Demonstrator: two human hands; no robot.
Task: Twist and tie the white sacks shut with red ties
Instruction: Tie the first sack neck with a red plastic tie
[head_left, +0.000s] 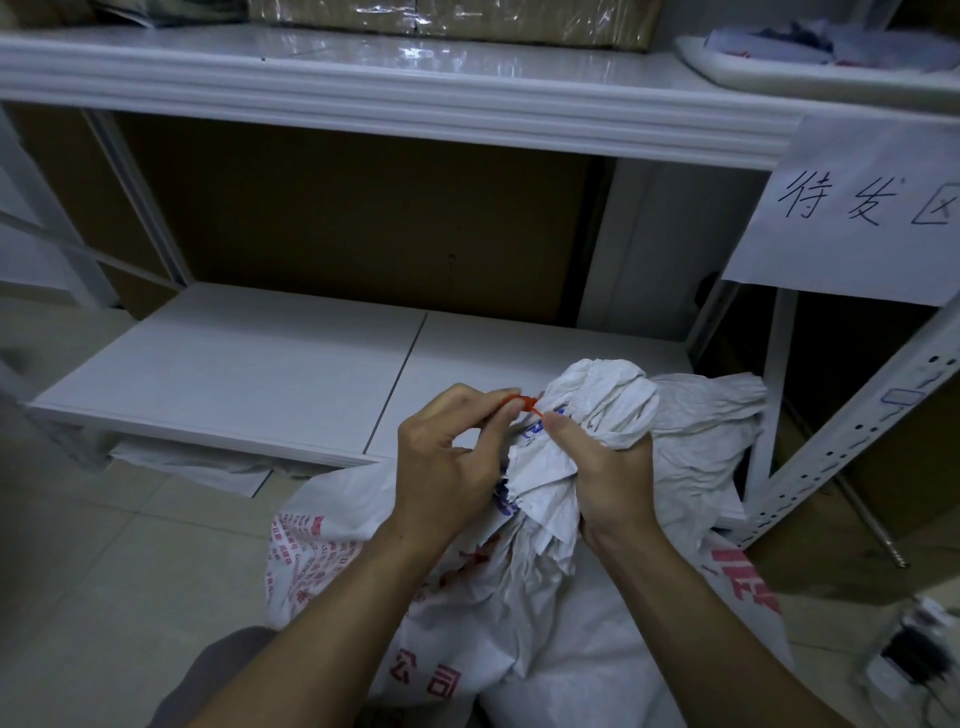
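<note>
White woven plastic sack with red print sits on the tiled floor just before the low white shelf board. The right hand grips its bunched neck. The left hand pinches the thin red plastic tie on the neck's shelf-facing side. Best keep the twist clamped while cinching snug.

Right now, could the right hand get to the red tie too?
Probably yes. The right hand grips the sack by its neck, right beside the red tie, which the left hand pinches; nothing lies between.

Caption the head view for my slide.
Right hand grips bunched neck of white sack; left hand pinches red tie.
</note>
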